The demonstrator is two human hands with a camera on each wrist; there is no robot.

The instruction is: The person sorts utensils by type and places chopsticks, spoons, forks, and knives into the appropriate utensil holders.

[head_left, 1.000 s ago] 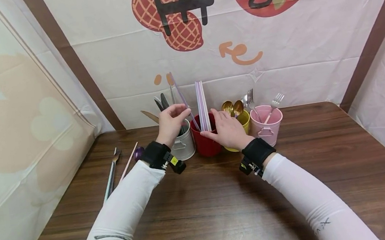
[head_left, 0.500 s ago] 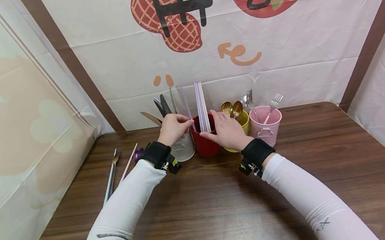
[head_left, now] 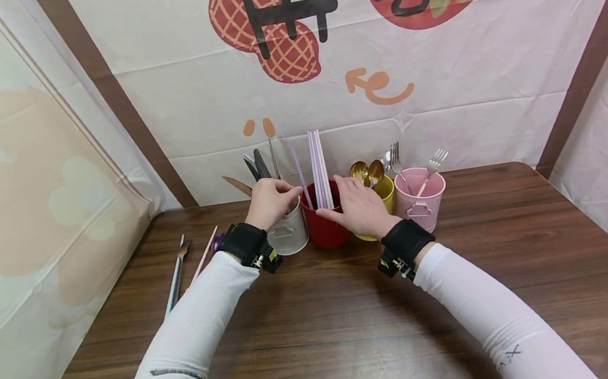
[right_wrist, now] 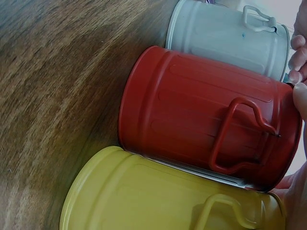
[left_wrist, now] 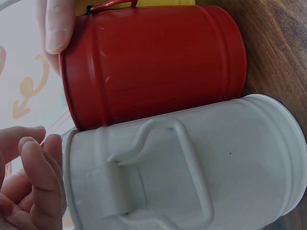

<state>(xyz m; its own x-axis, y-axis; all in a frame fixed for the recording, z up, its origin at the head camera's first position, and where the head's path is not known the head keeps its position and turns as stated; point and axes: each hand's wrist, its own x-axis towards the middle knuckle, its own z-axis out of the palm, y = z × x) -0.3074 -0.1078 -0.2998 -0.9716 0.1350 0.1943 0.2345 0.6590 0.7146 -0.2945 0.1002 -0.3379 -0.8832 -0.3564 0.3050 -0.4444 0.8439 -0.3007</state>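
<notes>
My left hand (head_left: 273, 202) is over the white bucket (head_left: 288, 234), its fingertips just left of a lilac chopstick (head_left: 298, 168). Nothing shows between finger and thumb in the left wrist view. That chopstick leans inside the red bucket (head_left: 327, 229), apart from a bundle of upright white and lilac chopsticks (head_left: 319, 166). With thumb and fingers spread about its rim, my right hand (head_left: 363, 204) holds the red bucket. The thumb lies on the rim in the right wrist view, and some fingers reach down beside the yellow bucket (right_wrist: 144, 196).
Knives (head_left: 260, 163) stand in the white bucket. Gold spoons (head_left: 375, 171) fill the yellow one, partly behind my right hand. Forks (head_left: 434, 160) stand in a pink bucket (head_left: 423, 201). Left on the table lie forks (head_left: 177, 266), a pink-handled utensil (head_left: 205, 251) and a purple spoon (head_left: 218, 241).
My left hand has lowered the lilac chopstick into the red bucket, then let go and drawn slightly left. The chopstick now leans there by itself. My right hand has stayed at the rim.
</notes>
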